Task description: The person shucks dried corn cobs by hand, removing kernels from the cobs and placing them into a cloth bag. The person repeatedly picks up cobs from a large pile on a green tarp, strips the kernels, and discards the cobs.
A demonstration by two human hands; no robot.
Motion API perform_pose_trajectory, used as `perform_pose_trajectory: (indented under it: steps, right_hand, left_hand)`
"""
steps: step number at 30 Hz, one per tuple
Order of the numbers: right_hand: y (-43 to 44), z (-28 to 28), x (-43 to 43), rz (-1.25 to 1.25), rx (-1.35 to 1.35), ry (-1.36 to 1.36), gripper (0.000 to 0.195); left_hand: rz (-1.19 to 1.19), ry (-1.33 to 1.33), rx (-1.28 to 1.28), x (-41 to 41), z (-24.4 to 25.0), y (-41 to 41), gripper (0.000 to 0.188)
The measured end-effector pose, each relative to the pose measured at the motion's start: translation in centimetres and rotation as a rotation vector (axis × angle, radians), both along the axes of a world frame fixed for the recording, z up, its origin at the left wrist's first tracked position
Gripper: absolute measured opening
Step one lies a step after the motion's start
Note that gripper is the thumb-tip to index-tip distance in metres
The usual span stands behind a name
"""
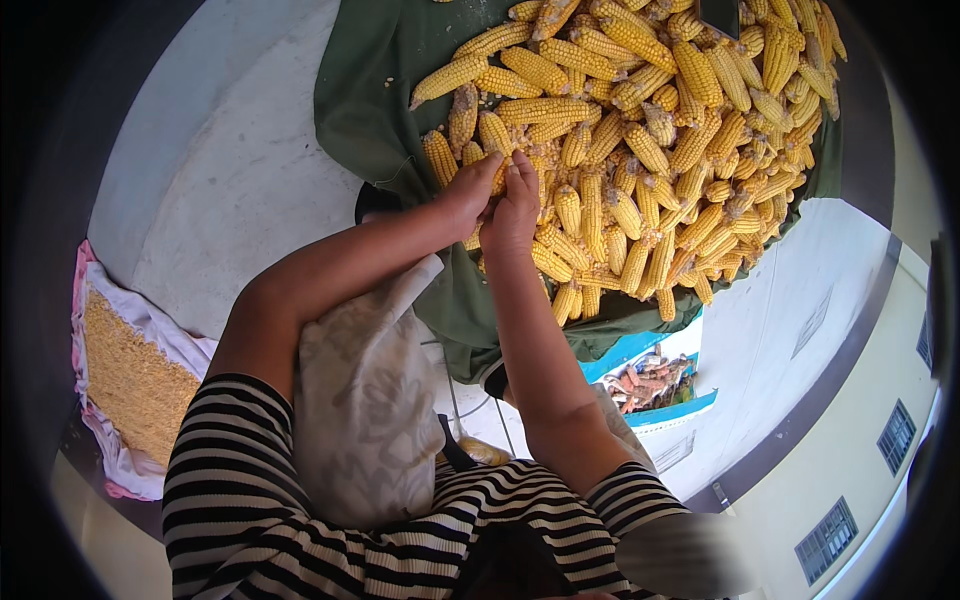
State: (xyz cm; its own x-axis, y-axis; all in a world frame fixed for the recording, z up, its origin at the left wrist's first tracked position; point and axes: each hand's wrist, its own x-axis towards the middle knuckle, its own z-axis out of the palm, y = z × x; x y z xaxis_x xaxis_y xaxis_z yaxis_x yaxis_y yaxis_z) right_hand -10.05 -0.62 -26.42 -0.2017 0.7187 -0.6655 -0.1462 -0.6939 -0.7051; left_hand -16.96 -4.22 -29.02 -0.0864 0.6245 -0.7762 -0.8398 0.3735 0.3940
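A large heap of dried yellow corn cobs lies on a dark green cloth in front of me. At the heap's near left edge, my left hand and my right hand are close together around a corn cob, whose kernelled end shows beyond my fingertips. My fingers hide its lower part, so where this cob ends and the one under it begins is unclear. Several whole cobs lie close to both hands, and loose kernels are scattered between them.
A pink-edged white cloth holding loose kernels lies at the left. A blue-and-white bag with stripped reddish cobs stands below the heap on the right. A dark, flat device rests on the cobs at the top.
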Motion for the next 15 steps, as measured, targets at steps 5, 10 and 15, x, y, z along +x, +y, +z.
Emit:
perform_pose_trajectory:
  steps: [5,10,15]
  right_hand:
    - [0.6,-0.8,-1.4,-0.154,0.007,-0.001,0.026]
    - [1.9,-1.9,-0.7,-0.219,-0.048,-0.040,0.023]
    - [1.9,0.3,1.4,0.020,-0.247,0.074,0.043]
  left_hand:
    - [0.059,0.153,0.033,0.9,-1.6,0.6,0.033]
    - [0.006,0.138,0.047,1.0,0.9,1.5,0.031]
    - [-0.002,-0.190,-0.035,-0.7,0.5,1.1,0.030]
